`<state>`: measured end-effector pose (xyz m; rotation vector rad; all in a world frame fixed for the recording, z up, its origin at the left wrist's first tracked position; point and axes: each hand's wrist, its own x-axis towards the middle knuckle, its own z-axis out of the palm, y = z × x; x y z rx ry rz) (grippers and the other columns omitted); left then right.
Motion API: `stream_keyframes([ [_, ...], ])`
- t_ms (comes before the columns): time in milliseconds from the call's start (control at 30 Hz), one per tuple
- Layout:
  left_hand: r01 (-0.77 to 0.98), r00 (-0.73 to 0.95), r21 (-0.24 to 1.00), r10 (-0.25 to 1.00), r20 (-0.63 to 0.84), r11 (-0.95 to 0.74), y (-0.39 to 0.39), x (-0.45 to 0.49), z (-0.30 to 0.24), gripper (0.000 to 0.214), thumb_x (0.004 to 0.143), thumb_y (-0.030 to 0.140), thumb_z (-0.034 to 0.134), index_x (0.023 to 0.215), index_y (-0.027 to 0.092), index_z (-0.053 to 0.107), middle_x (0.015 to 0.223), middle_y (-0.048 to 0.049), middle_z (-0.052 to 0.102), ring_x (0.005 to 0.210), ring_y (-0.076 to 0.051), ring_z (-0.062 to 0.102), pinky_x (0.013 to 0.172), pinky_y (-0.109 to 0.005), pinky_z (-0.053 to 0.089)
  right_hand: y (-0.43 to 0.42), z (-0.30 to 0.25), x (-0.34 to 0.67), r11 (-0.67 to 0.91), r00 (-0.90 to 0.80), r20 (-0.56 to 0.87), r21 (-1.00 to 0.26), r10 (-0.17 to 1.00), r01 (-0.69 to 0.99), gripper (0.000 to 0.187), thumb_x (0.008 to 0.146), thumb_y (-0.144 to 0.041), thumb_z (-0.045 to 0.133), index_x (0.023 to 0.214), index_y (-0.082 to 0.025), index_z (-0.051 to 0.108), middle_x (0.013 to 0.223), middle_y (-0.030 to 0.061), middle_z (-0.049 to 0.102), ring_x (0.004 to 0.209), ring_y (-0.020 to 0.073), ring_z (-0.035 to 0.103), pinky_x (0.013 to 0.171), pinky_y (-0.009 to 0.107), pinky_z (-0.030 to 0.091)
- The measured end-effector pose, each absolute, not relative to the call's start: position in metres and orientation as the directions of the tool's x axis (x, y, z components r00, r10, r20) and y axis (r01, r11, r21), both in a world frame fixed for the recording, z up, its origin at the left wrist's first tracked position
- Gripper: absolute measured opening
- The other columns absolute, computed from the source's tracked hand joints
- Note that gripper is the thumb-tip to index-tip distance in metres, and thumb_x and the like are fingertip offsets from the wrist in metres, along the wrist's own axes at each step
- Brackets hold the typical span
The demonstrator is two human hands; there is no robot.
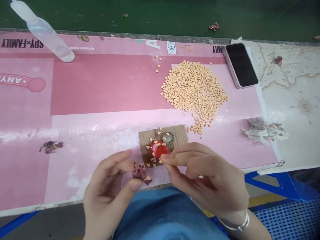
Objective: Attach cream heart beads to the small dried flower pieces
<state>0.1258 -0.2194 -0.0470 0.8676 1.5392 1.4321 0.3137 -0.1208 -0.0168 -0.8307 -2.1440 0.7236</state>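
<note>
pink-covered bench (100,86): peach granule pile (193,86), black smartphone (240,65), crumpled tissue (262,130), cardboard square (180,133)

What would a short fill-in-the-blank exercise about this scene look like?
1. The person's left hand grips a dark reddish clump, while the right hand is nearest a ____ disc on a cardboard piece.
2. A metal bangle circles the person's ____ wrist.
3. A smartphone lies with its screen facing ____.
4. Small pale pieces lie heaped on a ____ mat.

Missing words: red; right; up; pink.
</note>
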Motion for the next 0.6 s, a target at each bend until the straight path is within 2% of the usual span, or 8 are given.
stream_keyframes([
  [100, -0.104, -0.347, 0.989, 0.928, -0.135, 0.105, -0.216, 0.127, -0.047, 0.024, 0.093, 0.037, 0.087, 0.116, 0.035, 0.085, 0.084, 0.0013, 0.082, 0.071, -0.012, 0.081, 0.072, -0.013, 0.067, -0.124, -0.022, 0.310, 0.591, -0.549, 0.402, -0.776, 0.733, 0.220, 0.045, 0.097, 0.001, 0.072, 0.080, -0.029, 0.043, 0.088, -0.0021, 0.086, 0.074, 0.0120, 0.081, 0.076, 0.022, 0.072],
  [200, -0.106, -0.335, 0.991, 0.935, -0.118, 0.087, -0.215, 0.126, -0.050, 0.024, 0.094, 0.035, 0.086, 0.119, 0.037, 0.084, 0.086, 0.0013, 0.082, 0.072, -0.012, 0.081, 0.071, -0.014, 0.067, -0.124, -0.023, 0.311, 0.558, -0.558, 0.400, -0.818, 0.727, 0.141, 0.045, 0.095, 0.003, 0.072, 0.081, -0.029, 0.044, 0.095, -0.0014, 0.088, 0.071, 0.0133, 0.082, 0.077, 0.024, 0.074],
  [300, -0.044, -0.344, 0.999, 0.938, -0.032, 0.018, -0.216, 0.124, -0.053, 0.018, 0.097, 0.032, 0.083, 0.114, 0.037, 0.085, 0.091, 0.0006, 0.080, 0.082, -0.012, 0.079, 0.075, -0.015, 0.068, -0.124, -0.024, 0.313, 0.566, -0.516, 0.429, -0.813, 0.741, 0.136, 0.041, 0.097, 0.002, 0.070, 0.086, -0.029, 0.046, 0.095, -0.0001, 0.088, 0.073, 0.0138, 0.083, 0.077, 0.025, 0.074],
  [400, -0.006, -0.261, 1.000, 0.965, 0.016, -0.019, -0.217, 0.121, -0.051, 0.010, 0.101, 0.034, 0.078, 0.105, 0.033, 0.087, 0.090, -0.0015, 0.076, 0.081, -0.013, 0.077, 0.066, -0.015, 0.066, -0.126, -0.028, 0.314, 0.566, -0.450, 0.451, -0.809, 0.771, 0.160, 0.040, 0.097, 0.001, 0.071, 0.089, -0.028, 0.046, 0.090, -0.0003, 0.088, 0.076, 0.0142, 0.084, 0.078, 0.024, 0.073],
  [500, 0.031, -0.246, 1.000, 0.969, 0.007, 0.001, -0.219, 0.121, -0.048, 0.020, 0.099, 0.037, 0.081, 0.117, 0.035, 0.085, 0.100, -0.0034, 0.080, 0.085, -0.015, 0.080, 0.072, -0.019, 0.068, -0.131, -0.035, 0.312, 0.533, -0.366, 0.447, -0.827, 0.816, 0.178, 0.038, 0.094, 0.001, 0.074, 0.089, -0.028, 0.049, 0.086, -0.0016, 0.087, 0.072, 0.0156, 0.083, 0.075, 0.026, 0.073],
  [600, 0.156, -0.262, 0.988, 0.964, 0.052, -0.011, -0.221, 0.123, -0.049, 0.026, 0.101, 0.022, 0.076, 0.123, 0.035, 0.084, 0.103, -0.0045, 0.082, 0.088, -0.017, 0.080, 0.073, -0.021, 0.068, -0.137, -0.042, 0.309, 0.497, -0.224, 0.459, -0.852, 0.860, 0.164, 0.038, 0.090, 0.002, 0.074, 0.092, -0.028, 0.051, 0.084, -0.0010, 0.085, 0.068, 0.0175, 0.081, 0.070, 0.031, 0.073],
])
